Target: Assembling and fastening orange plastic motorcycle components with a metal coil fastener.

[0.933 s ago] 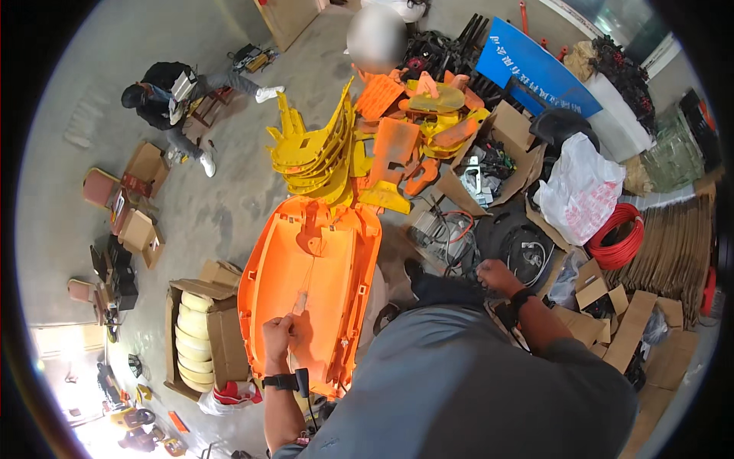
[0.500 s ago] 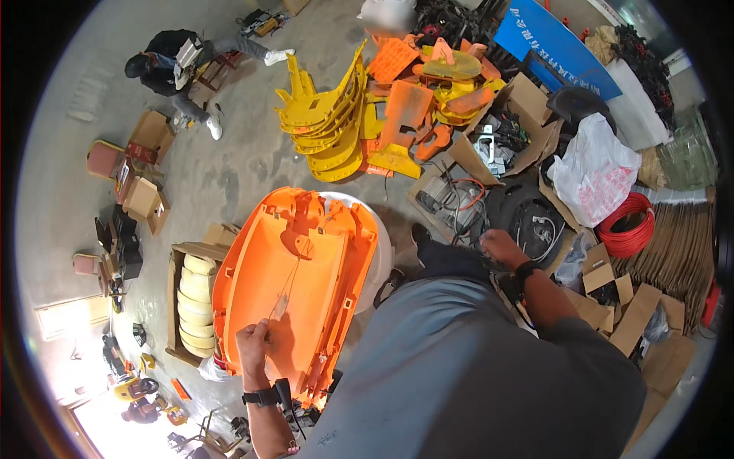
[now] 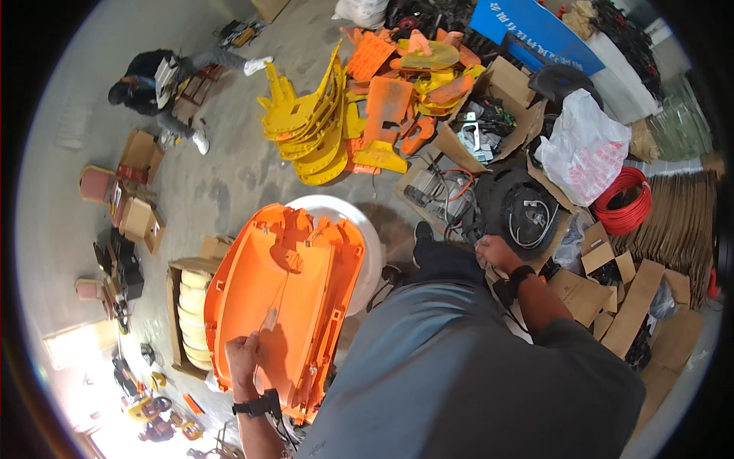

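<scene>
A stack of large orange plastic shells (image 3: 245,306) lies in front of me, resting over a round white thing (image 3: 372,252) that shows at its far and right edge. Above the near left part of the top shell is my left hand (image 3: 243,358), its fingers pinched on a thin wire (image 3: 281,294). The wire runs up across the shell's hollow toward the cut-out at its far end. Off to the right, beside a black tyre-like ring (image 3: 516,210), my right hand (image 3: 495,254) is closed with the fingers curled. What it holds, if anything, cannot be made out.
Yellow curved parts (image 3: 310,141) are stacked beyond, next to a pile of orange and yellow pieces (image 3: 388,107). At right are open cartons (image 3: 512,84), a white plastic bag (image 3: 585,145) and a red cable coil (image 3: 623,203). A person (image 3: 145,84) sits far left.
The whole view has shifted, so the far piles sit further left and the shells slightly lower. Both hands keep their closed hold, the left one still on the wire.
</scene>
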{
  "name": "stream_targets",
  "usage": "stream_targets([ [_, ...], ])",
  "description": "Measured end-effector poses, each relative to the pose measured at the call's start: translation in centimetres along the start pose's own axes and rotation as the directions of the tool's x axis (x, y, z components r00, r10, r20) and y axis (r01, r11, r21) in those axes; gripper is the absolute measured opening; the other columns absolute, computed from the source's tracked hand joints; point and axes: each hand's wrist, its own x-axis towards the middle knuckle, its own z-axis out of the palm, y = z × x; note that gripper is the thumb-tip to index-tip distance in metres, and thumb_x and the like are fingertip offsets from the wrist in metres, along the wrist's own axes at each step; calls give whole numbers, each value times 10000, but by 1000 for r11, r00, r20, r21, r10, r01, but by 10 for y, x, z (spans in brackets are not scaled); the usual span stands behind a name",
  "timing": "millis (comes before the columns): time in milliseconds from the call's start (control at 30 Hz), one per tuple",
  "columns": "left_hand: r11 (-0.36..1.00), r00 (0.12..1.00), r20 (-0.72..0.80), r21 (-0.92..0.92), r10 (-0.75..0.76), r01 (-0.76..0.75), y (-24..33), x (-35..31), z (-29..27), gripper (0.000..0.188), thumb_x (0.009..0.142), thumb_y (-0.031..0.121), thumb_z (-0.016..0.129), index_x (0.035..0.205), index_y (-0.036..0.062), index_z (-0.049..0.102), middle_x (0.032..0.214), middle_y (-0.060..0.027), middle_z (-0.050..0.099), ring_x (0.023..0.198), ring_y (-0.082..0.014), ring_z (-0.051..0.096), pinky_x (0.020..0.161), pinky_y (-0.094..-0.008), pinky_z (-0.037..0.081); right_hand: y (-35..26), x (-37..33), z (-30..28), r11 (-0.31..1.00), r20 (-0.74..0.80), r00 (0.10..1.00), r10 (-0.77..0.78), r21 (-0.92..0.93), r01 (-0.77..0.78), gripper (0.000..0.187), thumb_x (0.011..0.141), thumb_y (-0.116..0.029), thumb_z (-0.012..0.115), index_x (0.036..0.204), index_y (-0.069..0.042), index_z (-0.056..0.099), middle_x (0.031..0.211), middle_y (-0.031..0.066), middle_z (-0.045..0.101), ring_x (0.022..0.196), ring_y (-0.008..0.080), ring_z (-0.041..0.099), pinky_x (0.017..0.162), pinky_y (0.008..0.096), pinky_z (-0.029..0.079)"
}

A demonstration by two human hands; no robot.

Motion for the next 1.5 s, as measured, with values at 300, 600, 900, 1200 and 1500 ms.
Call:
stream_targets([
  [300,998,994,86,-30,61,-58,72,32,22,383,870,210,653,555,12,563,523,-29,532,474,-94,479,456,-259,363,-38,13,-35,1000,-45,999,23,0,-23,230,910,-160,564,1033,19,639,784,55,628,630,139,581,549,291,462],
  [600,975,980,100,126,170,-182,181,83,50,369,855,239,663,597,-20,610,548,-36,563,512,-109,514,499,-273,391,-2,45,-82,990,-103,995,2,141,13,234,889,-169,581,950,44,655,729,77,627,607,149,572,551,313,458],
  [900,959,982,46,211,183,-189,240,106,77,362,845,251,668,654,-56,671,541,-85,611,505,-136,565,488,-297,423,32,55,-139,982,-254,949,-186,-76,172,270,786,-160,617,929,61,680,818,141,691,749,236,665,706,339,507],
  [1200,965,990,-8,223,141,-135,234,114,84,341,828,231,678,635,-50,657,515,-54,574,493,-128,530,487,-311,413,6,74,-146,992,-187,981,-50,107,71,244,846,-145,605,992,39,673,785,78,665,672,158,611,577,312,478],
  [1500,928,1000,-7,372,-15,17,173,104,66,452,805,429,659,730,-14,710,669,-187,666,667,-315,677,633,-400,516,-1,89,-151,970,-15,976,-217,-111,214,189,891,-141,586,931,27,662,731,54,624,615,120,575,536,278,445],
])
